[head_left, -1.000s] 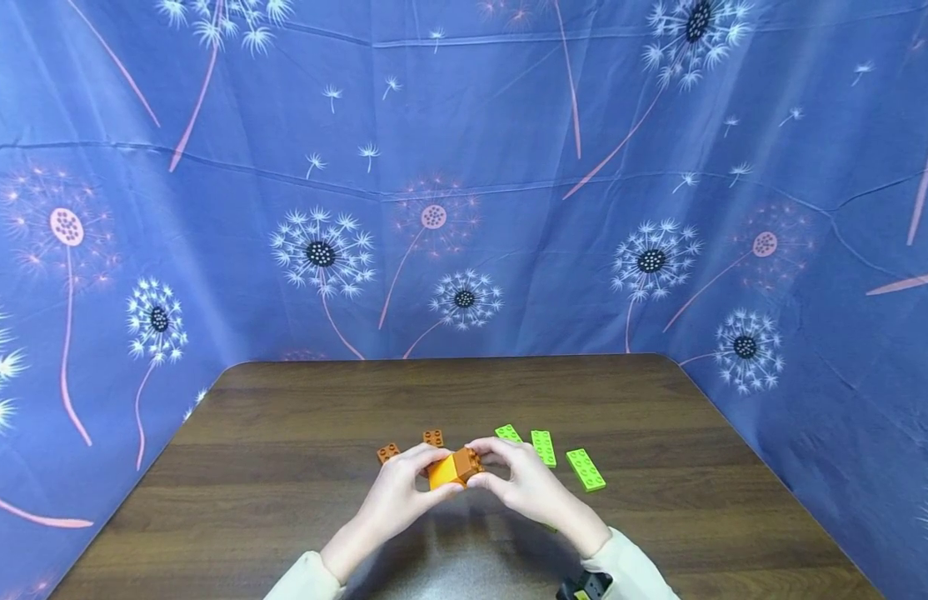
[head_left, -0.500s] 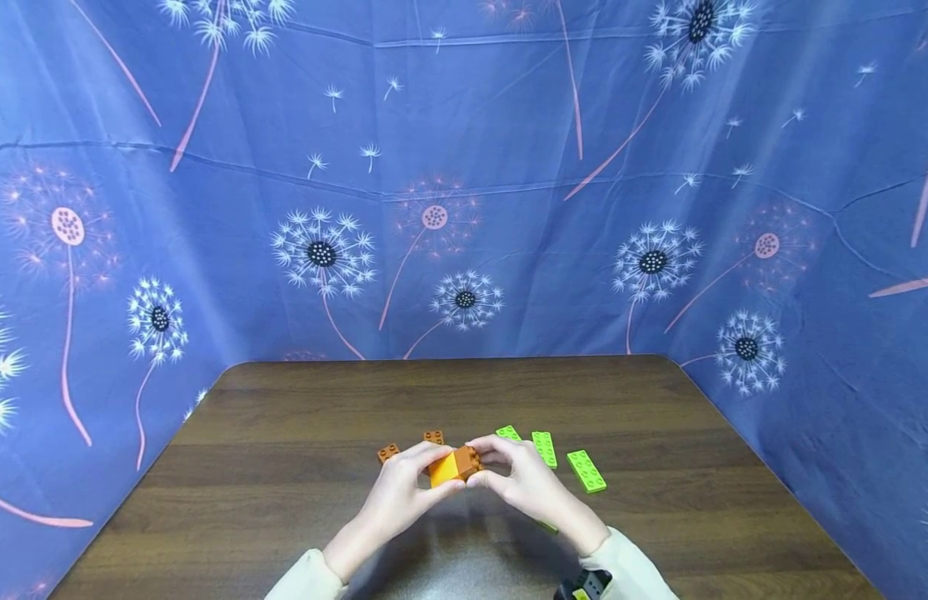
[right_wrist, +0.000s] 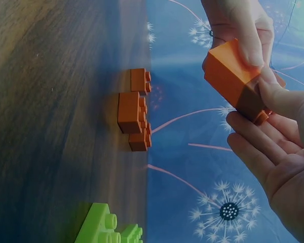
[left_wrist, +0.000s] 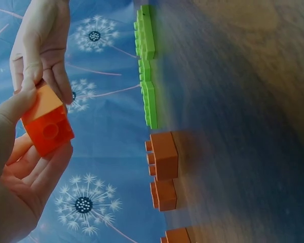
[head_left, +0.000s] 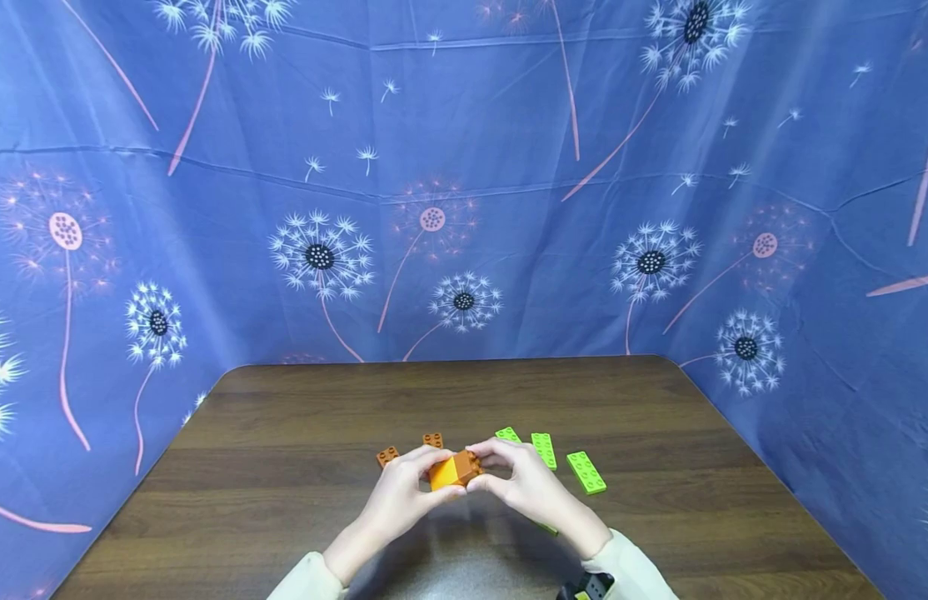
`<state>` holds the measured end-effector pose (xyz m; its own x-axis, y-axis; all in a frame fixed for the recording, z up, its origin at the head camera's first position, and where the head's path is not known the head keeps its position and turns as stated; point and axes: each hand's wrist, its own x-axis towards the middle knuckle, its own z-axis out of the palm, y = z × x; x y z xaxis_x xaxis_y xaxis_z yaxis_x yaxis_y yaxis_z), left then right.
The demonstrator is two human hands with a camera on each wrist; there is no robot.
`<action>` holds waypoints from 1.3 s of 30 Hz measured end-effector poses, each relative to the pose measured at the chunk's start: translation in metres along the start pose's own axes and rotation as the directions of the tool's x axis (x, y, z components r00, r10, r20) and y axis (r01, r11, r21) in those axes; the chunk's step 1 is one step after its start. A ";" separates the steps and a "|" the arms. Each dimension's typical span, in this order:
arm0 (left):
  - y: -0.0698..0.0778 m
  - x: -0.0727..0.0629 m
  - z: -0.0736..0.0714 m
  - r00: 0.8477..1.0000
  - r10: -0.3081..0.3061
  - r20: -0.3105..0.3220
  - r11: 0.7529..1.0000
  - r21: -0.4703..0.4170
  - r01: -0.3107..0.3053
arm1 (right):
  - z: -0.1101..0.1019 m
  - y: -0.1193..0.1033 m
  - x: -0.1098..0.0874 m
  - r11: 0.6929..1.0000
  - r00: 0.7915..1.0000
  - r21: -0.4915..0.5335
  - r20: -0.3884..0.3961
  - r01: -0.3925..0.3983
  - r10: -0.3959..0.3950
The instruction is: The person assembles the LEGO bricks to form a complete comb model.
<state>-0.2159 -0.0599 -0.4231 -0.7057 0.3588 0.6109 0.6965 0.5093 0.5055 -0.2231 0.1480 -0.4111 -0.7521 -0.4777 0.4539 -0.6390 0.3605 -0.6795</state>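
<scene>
Just above the table, my left hand grips a light-orange toy building brick between thumb and fingers. A brown building brick sits against its right end, studs facing right; the two look joined. My right hand pinches the brown brick near its studded end. In the left wrist view the orange brick's hollow underside shows a round tube. The right wrist view shows the brown brick end to end with the orange one, my right thumb pressing on it and its studs partly hidden.
Brown bricks lie on the wooden table beyond my left hand. Several green bricks lie beyond and right of my right hand, one partly hidden under the right forearm. A blue dandelion-print cloth hangs behind and beside the table.
Both hands hold the joined bricks in nearly the same place and pose. The table bricks have not moved; the head view shifts only very slightly.
</scene>
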 end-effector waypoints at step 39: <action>-0.009 -0.007 0.008 0.979 -0.106 0.173 0.988 -0.095 0.124 | 0.010 0.010 -0.001 0.998 0.996 -0.039 0.080 0.047 -0.044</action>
<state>-0.2183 -0.0608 -0.4373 -0.7876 0.4325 0.4388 0.6126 0.4730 0.6333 -0.2275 0.1443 -0.4242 -0.7080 -0.5559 0.4355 -0.6797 0.3689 -0.6340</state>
